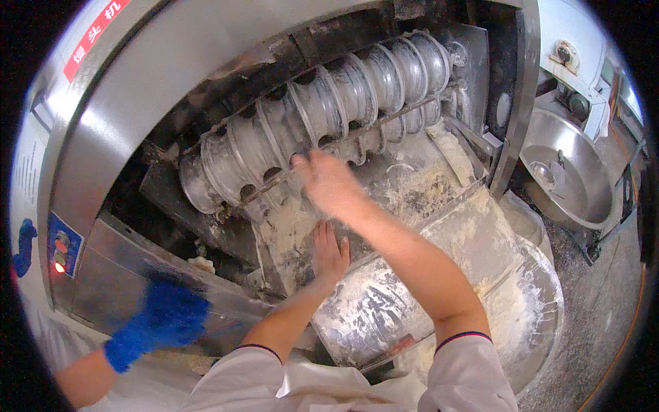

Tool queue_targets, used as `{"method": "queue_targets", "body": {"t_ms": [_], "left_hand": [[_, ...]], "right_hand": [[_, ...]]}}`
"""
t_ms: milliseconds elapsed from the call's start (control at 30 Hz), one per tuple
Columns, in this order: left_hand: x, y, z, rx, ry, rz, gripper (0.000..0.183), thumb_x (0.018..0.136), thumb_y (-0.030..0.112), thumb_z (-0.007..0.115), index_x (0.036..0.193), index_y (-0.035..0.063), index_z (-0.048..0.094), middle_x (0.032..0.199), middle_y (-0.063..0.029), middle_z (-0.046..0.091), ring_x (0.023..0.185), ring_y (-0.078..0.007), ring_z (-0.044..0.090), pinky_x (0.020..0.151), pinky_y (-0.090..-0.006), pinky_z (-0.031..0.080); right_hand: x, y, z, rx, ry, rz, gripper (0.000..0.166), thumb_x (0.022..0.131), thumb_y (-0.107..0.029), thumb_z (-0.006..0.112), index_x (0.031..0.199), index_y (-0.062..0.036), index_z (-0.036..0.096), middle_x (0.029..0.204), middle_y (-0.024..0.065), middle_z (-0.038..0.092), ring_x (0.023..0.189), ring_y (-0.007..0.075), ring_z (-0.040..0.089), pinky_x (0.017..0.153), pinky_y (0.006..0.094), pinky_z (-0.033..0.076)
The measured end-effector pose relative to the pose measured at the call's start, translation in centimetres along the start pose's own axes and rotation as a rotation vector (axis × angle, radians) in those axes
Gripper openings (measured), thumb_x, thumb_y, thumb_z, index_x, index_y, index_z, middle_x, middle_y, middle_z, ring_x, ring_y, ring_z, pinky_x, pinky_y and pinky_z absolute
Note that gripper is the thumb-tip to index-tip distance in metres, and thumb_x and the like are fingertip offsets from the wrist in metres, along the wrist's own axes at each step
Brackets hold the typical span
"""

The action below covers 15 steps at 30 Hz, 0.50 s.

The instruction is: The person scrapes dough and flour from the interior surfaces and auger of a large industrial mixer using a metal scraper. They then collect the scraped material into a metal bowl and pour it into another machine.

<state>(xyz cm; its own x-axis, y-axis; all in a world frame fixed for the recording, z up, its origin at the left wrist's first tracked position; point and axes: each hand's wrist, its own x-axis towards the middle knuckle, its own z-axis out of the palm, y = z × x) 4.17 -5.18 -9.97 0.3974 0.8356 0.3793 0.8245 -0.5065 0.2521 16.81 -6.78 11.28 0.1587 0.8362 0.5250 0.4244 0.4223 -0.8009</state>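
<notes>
My right hand [332, 183] is at the long spiral-grooved metal rollers [319, 105] inside a steamed-bun machine. Its fingers curl by the thin bar along the rollers' lower side; blur hides whether they pinch anything. Below it, my left hand [330, 255] rests, fingers extended and thumb apart, on the flour-dusted metal chute [288, 232] under the rollers. Nothing shows in that hand. Flour and dough crumbs [430, 190] cake the chute's right part. Nearer me lies a floury metal panel [370, 304].
A co-worker's blue-gloved hand [167, 314] is at the left, by the machine's front. A control panel [64, 247] there shows a lit red lamp. At right are a large floury basin [540, 309] and a steel bowl [571, 170] on a stand.
</notes>
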Motion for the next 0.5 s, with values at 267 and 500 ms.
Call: {"method": "queue_targets", "body": {"t_ms": [267,500], "left_hand": [[-0.6,-1.7,1.4,0.110,0.059,0.011,0.057,0.087,0.028,0.048,0.130,-0.0077,0.034,0.141,-0.0232,0.028,0.131,-0.0378,0.025,0.111,-0.0479,0.020],[-0.5,-0.8,0.7,0.012,0.014,-0.020,0.060,0.088,0.031,0.045,0.131,-0.0092,0.033,0.143,-0.0230,0.027,0.134,-0.0374,0.023,0.113,-0.0468,0.016]], "right_hand": [[0.7,-0.4,-2.7,-0.036,0.109,0.041,0.043,0.096,-0.031,0.043,0.078,0.0067,0.052,0.069,0.0304,0.058,0.072,0.0482,0.058,0.065,0.0523,0.047],[5.6,-5.1,-5.9,0.354,-0.260,0.475,0.044,0.096,-0.035,0.044,0.072,0.0006,0.049,0.050,0.0086,0.049,0.032,0.0190,0.045,0.029,0.0323,0.039]]}}
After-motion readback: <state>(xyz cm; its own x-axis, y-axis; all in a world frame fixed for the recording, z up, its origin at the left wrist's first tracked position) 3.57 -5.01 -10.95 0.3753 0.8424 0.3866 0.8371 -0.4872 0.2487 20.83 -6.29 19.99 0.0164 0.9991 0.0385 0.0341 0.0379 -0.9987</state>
